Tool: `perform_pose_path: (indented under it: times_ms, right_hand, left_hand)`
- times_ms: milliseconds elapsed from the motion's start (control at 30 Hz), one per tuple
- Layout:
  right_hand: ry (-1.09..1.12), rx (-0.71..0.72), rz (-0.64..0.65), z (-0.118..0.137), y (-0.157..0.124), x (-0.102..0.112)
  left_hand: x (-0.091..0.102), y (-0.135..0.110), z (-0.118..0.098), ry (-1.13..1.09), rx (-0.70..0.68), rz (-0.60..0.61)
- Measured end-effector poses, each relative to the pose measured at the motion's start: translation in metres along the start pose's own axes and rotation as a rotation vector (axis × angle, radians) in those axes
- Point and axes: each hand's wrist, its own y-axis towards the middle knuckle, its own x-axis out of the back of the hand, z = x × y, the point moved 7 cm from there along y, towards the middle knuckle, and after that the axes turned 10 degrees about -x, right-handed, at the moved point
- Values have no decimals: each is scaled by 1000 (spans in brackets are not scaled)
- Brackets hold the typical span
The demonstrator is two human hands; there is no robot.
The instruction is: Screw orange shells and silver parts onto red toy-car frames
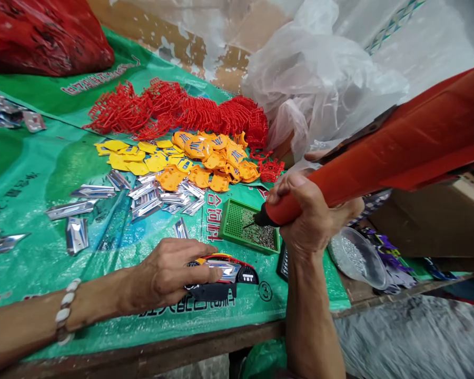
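My left hand (169, 273) lies on a small toy car (225, 276) with a black base, red-yellow top and silver window part, fingers pressed on it to pin it to the green sheet (31, 210). My right hand (314, 218) is wrapped round a large orange electric screwdriver (379, 158). Its dark tip (253, 222) points down into a green perforated tray (231, 221) that holds many small screws.
Behind the tray lie heaps of orange pieces (213, 163), yellow pieces (130, 155), red grille parts (181, 110) and silver parts (150, 197). A clear bowl of screws (355, 258) sits at the right. Plastic bags (319, 84) stand behind; the table edge (181, 350) is near.
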Motion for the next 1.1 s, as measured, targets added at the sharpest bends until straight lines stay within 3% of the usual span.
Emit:
perform_pose_path:
  times_ms: [600,767,900,1100]
  right_hand:
    - [18,-32,9,-11,0,3]
    - [25,-3,-27,-12,1,3]
    - [92,69,-57,4,5,4]
    - [137,73,-114,53,5,-7]
  left_hand:
    - [-2,-6,3,-68,41,21]
    - [1,-3,2,-34,56,-31]
    - [1,-1,-1,11,26,-29]
    - [1,1,-5,110,12,-29]
